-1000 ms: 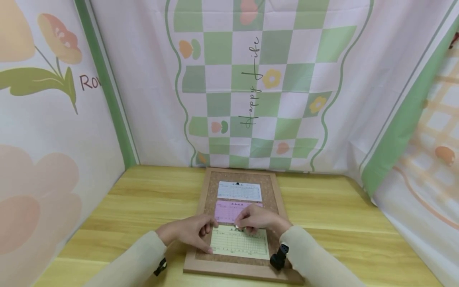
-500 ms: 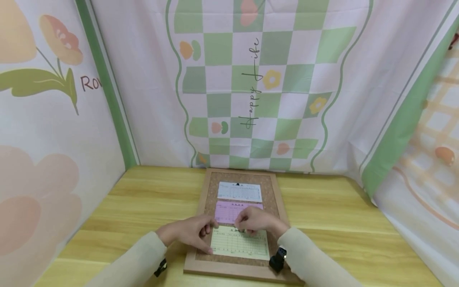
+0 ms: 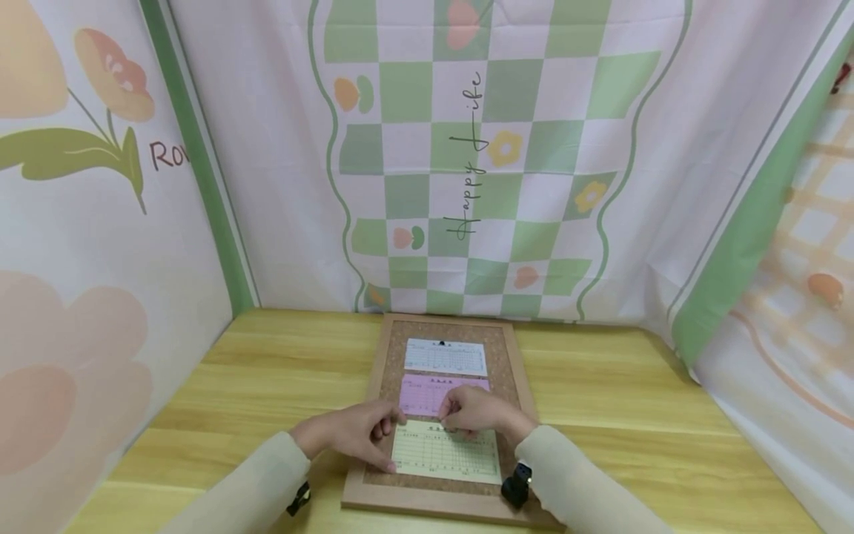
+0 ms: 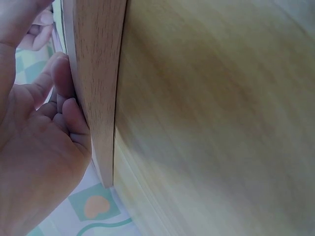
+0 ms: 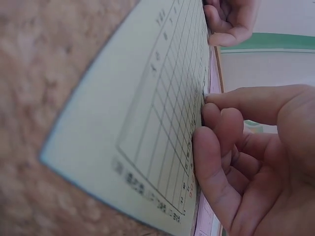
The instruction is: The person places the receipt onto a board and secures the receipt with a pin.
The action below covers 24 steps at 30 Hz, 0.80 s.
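Observation:
A yellow printed slip (image 3: 443,460) lies on the lower part of a wood-framed corkboard (image 3: 427,499). My left hand (image 3: 351,433) rests at its left side, thumb at the lower left corner and forefinger at the upper left; the other fingers bend against the frame in the left wrist view. At the slip's top edge my right hand (image 3: 479,410) pinches a small white pushpin (image 5: 206,96), mostly hidden by the fingertips. Above are a pink slip (image 3: 416,394), partly covered by that hand, and a pale blue slip (image 3: 443,359) with a black pushpin (image 3: 442,343) at its top.
The board lies flat on a wood-grain table (image 3: 287,363), its far end by a checkered curtain (image 3: 454,185). Printed cloth walls stand at the left and right. Both sleeves have a black wrist device; the right one (image 3: 517,486) hangs over the board's lower right corner.
The right hand has shifted very slightly at the top of the yellow slip, and the white bit under its fingertips no longer shows in the head view. The left hand stays put.

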{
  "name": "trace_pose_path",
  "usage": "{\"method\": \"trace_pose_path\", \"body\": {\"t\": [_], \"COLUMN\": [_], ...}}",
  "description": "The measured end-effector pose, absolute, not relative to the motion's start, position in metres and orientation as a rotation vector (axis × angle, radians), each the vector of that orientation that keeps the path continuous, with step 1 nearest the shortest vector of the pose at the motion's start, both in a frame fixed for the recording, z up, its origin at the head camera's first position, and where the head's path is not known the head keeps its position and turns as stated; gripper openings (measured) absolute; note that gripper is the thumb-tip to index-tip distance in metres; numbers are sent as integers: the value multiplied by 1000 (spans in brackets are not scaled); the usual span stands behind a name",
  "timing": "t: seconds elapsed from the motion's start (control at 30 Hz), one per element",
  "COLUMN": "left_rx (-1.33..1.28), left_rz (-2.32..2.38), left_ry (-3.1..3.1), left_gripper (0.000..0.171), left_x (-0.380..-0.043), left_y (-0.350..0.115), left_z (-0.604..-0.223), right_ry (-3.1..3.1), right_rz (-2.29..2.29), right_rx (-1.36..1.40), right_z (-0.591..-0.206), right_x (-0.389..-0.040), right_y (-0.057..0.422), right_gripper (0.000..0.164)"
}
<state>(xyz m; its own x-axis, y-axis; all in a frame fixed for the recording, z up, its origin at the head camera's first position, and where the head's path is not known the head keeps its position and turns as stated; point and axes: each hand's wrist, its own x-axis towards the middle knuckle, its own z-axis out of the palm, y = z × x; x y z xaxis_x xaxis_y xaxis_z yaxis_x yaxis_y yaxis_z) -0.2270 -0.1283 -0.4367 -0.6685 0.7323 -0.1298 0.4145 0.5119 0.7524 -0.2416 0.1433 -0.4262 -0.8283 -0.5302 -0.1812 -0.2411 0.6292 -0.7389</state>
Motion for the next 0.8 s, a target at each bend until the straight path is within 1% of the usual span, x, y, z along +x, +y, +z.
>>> {"method": "trace_pose_path", "body": {"t": [0.3,0.53,0.8], "left_rx": [943,974,1064], "left_rz": [997,990,978], "left_ry": [2312,2313,2351], "left_gripper": [60,58,36], "left_x": [-227,-230,-235], "left_y": [-129,-130,-134], "left_z": [-435,-435,-432], "right_ry": [2471,2402,2427], "right_rz": [-1044,-1110,-1128], "right_rx": [-615,-655,-739], "right_z": [-428,-423,-414], "right_x": [-243,-243,-248], "right_y": [143,157,189], "right_gripper": [3,5,11]}}
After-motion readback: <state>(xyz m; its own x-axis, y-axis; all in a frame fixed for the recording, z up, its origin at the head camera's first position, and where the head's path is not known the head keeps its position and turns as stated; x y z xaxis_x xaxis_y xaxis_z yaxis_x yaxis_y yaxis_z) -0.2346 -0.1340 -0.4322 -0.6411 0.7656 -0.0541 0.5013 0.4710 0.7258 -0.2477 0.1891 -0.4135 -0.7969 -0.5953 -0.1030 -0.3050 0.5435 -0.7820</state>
